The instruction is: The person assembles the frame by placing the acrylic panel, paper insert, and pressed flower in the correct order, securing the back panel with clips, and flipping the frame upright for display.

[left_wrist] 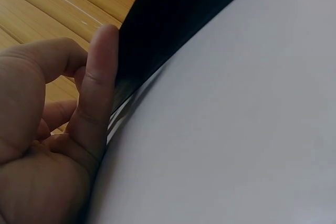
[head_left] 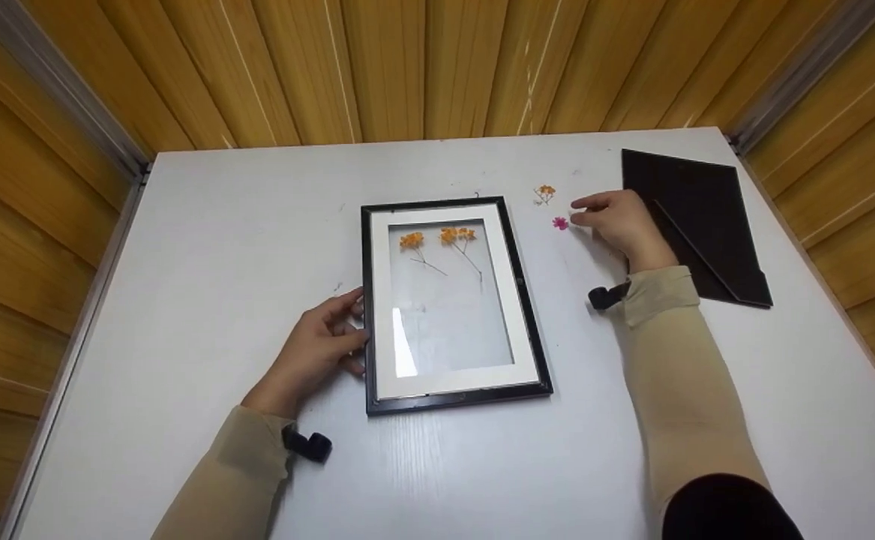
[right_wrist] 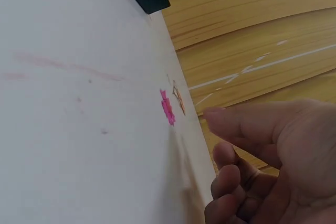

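Picture frame (head_left: 459, 398) mid-desk (head_left: 242, 240), left hand (head_left: 316, 346) merely touching its 9 o'clock edge, could jolt orange flowers (head_left: 457, 235) if nudged, while empty, relaxed right hand (head_left: 617, 221) might crush pink flower (head_left: 560, 223) at 2 o'clock by pinching hard.

White counter (head_left: 257, 210) across the head view. On it: black-bordered picture frame (head_left: 452, 381), centre; orange flower sprig (head_left: 546, 191) and pink blossom (head_left: 560, 223), upper right of centre; black board (head_left: 696, 217), upper right.
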Demonstrator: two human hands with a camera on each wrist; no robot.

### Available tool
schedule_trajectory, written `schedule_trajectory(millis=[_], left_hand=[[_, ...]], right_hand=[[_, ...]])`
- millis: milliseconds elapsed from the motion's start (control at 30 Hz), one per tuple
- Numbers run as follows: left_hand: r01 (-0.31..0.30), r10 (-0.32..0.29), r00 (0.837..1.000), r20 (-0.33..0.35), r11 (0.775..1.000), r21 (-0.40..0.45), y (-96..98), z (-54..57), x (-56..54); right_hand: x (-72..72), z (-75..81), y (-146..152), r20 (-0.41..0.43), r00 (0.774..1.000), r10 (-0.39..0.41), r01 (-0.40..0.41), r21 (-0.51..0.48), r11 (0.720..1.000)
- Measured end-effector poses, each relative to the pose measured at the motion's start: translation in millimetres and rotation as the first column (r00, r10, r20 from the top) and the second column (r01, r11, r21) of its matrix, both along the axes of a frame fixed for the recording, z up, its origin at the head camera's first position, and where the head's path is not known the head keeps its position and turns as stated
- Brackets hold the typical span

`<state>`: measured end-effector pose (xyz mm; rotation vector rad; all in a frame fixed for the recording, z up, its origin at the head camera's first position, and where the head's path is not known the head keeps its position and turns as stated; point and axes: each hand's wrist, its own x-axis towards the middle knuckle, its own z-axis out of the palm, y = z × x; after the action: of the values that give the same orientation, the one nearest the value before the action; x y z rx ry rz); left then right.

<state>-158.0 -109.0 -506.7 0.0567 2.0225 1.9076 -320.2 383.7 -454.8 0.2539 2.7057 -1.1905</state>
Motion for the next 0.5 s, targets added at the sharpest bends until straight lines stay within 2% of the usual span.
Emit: schedule_trajectory(millis=[200,500], left_hand=[[-0.003,0.003,1.0,-0.009,1.0,-0.014,-3.4,0.3,0.2],[0.001,-0.001,1.0,-0.002,1.0,-0.017,-0.4,-0.4,-0.5]], right_hand=[[-5.9,-4.8,-12.0,0.026,0.998,0.063,-0.063,0.017,0.998],[-2.5,-8.9,-10.6,0.022,0.997,0.078,-0.08,0.059,0.995]])
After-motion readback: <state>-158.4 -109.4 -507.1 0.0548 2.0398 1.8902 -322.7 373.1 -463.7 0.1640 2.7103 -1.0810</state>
